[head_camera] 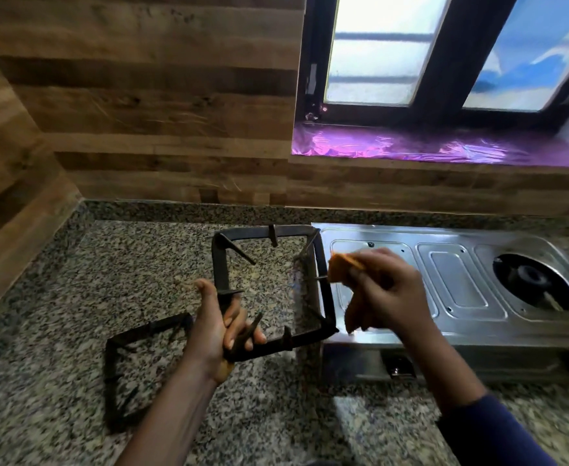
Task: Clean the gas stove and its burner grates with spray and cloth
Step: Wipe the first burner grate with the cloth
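Counting two grates (pixel 269 290) (pixel 121 371) — two hands (pixel 215 327) (pixel 384 290), one cloth (pixel 340 267).

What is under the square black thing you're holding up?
Through the held grate shows the speckled granite counter, and its right edge hangs over the steel stove. The left hand covers the near corner; a second grate lies partly behind that arm.

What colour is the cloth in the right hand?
Orange-brown; the cloth in the right hand shows in the head view.
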